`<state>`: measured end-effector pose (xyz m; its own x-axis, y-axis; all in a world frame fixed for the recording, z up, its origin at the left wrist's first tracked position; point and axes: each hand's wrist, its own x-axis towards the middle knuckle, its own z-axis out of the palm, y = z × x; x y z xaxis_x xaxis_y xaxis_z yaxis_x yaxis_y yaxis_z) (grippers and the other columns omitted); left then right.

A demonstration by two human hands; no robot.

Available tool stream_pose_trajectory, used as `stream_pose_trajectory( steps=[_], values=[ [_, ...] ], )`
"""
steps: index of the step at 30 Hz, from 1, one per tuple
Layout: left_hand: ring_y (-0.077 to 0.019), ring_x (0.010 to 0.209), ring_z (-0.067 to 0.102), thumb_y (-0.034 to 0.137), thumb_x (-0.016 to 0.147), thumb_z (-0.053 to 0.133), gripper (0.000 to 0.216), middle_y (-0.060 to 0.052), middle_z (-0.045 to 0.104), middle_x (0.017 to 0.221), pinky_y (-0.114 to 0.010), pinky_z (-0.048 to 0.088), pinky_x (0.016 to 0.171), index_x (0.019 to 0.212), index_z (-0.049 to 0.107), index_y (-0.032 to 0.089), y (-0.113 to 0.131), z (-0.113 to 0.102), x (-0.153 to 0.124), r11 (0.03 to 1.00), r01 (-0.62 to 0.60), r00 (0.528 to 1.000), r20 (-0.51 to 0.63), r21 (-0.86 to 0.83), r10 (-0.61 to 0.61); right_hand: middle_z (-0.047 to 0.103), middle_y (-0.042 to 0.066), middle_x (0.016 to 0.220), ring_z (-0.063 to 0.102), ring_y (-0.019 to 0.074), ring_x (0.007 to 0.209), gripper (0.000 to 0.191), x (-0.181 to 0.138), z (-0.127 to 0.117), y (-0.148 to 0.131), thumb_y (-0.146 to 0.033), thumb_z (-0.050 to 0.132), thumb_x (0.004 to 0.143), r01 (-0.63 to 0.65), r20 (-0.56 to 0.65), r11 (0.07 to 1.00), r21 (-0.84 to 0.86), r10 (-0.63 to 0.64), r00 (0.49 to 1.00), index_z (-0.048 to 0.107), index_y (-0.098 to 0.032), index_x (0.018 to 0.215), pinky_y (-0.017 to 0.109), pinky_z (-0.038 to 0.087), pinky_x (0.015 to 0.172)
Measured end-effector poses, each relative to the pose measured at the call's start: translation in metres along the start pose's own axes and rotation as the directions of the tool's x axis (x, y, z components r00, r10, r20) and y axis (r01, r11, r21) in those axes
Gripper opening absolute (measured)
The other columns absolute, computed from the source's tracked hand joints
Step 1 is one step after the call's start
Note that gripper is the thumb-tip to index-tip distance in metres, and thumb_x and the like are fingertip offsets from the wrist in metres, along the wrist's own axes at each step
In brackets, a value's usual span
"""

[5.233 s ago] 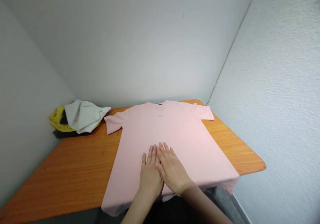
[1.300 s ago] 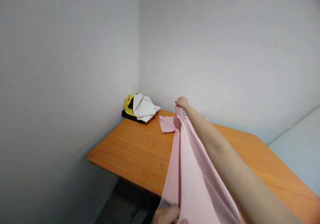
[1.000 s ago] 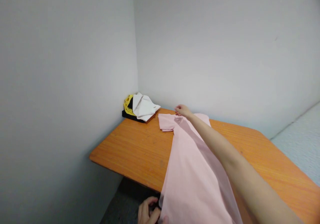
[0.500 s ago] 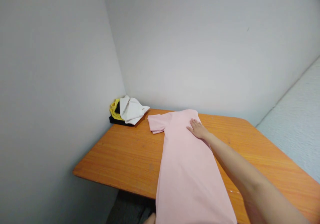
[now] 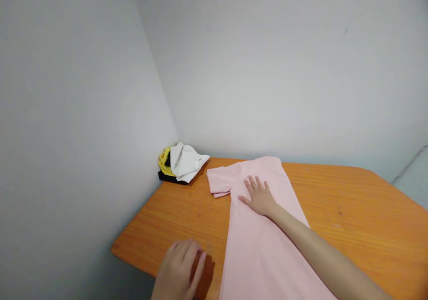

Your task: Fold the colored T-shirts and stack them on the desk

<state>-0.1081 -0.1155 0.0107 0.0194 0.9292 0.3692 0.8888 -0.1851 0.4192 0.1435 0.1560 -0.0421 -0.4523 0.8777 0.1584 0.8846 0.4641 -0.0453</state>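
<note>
Shirt fabric (image 5: 252, 242) flat under right hand (image 5: 261, 198)

I doubled the pink shirt (image 5: 252, 251) lengthwise, shifted the right hand (image 5: 261, 198) nearer the sleeves (image 5: 220, 179), and freed the left hand (image 5: 178, 268).

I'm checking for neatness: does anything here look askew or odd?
On the folded pink shirt, the lower sleeve layer peeks out below the upper sleeve layer, so the two don't line up. Toward the far left, the white cloth lies crumpled over a yellow cloth, unlike the smooth shirt. No spill shows.
</note>
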Motion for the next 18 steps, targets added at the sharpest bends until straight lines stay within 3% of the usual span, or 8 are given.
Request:
stream_pose_trajectory(
  steps=[2, 5, 9, 12, 14, 18],
  values=[
    [-0.0216, 0.092, 0.058, 0.026, 0.096, 0.044, 0.016, -0.005, 0.063, 0.097, -0.037, 0.044, 0.087, 0.097, 0.060, 0.023, -0.001, 0.004, 0.049, 0.990, -0.021, 1.000, -0.006, 0.138, 0.022, 0.010, 0.012, 0.158, 0.002, 0.0367, 0.144, 0.089, -0.001, 0.005, -0.002, -0.077, 0.023, 0.088, -0.002, -0.025, 1.000, -0.007, 0.001, 1.000, 0.025, -0.015, 0.153, 0.059, -0.001, 0.113],
    [-0.0205, 0.103, 0.055, 0.022, 0.092, 0.048, 0.018, -0.006, 0.059, 0.109, -0.033, 0.043, 0.091, 0.107, 0.057, 0.022, 0.000, 0.023, 0.117, 0.970, -0.070, 0.996, 0.074, 0.231, 0.054, 0.011, 0.013, 0.158, 0.003, 0.0370, 0.144, 0.090, -0.002, 0.004, -0.001, -0.077, 0.023, 0.087, 0.006, -0.029, 1.000, 0.022, -0.005, 1.000, 0.026, -0.015, 0.152, 0.059, -0.002, 0.113],
    [-0.0211, 0.105, 0.056, 0.018, 0.085, 0.056, 0.016, -0.007, 0.056, 0.111, -0.030, 0.044, 0.090, 0.101, 0.060, 0.020, 0.002, 0.053, 0.177, 0.909, -0.102, 0.983, 0.181, 0.404, 0.029, 0.010, 0.013, 0.158, 0.002, 0.0367, 0.144, 0.092, -0.004, -0.005, -0.001, -0.079, 0.022, 0.086, 0.005, -0.016, 0.997, 0.071, -0.004, 1.000, 0.025, -0.015, 0.153, 0.059, -0.003, 0.112],
    [-0.0200, 0.089, 0.062, 0.010, 0.086, 0.048, 0.015, -0.009, 0.057, 0.107, -0.030, 0.047, 0.076, 0.091, 0.061, 0.016, 0.003, 0.068, 0.193, 0.876, -0.044, 0.985, 0.170, 0.480, -0.043, 0.010, 0.014, 0.157, 0.002, 0.0370, 0.144, 0.093, -0.005, -0.009, -0.003, -0.079, 0.020, 0.086, 0.003, -0.011, 0.995, 0.096, -0.002, 1.000, 0.024, -0.015, 0.153, 0.060, -0.004, 0.112],
    [-0.0203, 0.080, 0.065, 0.007, 0.084, 0.046, 0.018, -0.010, 0.058, 0.105, -0.029, 0.047, 0.067, 0.094, 0.059, 0.013, 0.003, 0.075, 0.192, 0.867, 0.008, 0.987, 0.135, 0.498, -0.086, 0.010, 0.015, 0.157, 0.002, 0.0374, 0.144, 0.094, -0.005, -0.009, -0.003, -0.080, 0.019, 0.085, 0.005, -0.014, 0.994, 0.112, -0.003, 1.000, 0.024, -0.015, 0.153, 0.060, -0.005, 0.111],
    [-0.0245, 0.078, 0.067, 0.008, 0.086, 0.046, 0.016, -0.011, 0.062, 0.097, -0.030, 0.047, 0.062, 0.100, 0.055, 0.012, 0.003, 0.083, 0.181, 0.863, 0.101, 0.987, 0.061, 0.494, -0.150, 0.009, 0.014, 0.157, 0.001, 0.0381, 0.144, 0.093, -0.004, -0.009, -0.004, -0.080, 0.019, 0.085, 0.002, -0.015, 0.991, 0.136, 0.000, 1.000, 0.024, -0.017, 0.153, 0.060, -0.008, 0.111]
  ],
)
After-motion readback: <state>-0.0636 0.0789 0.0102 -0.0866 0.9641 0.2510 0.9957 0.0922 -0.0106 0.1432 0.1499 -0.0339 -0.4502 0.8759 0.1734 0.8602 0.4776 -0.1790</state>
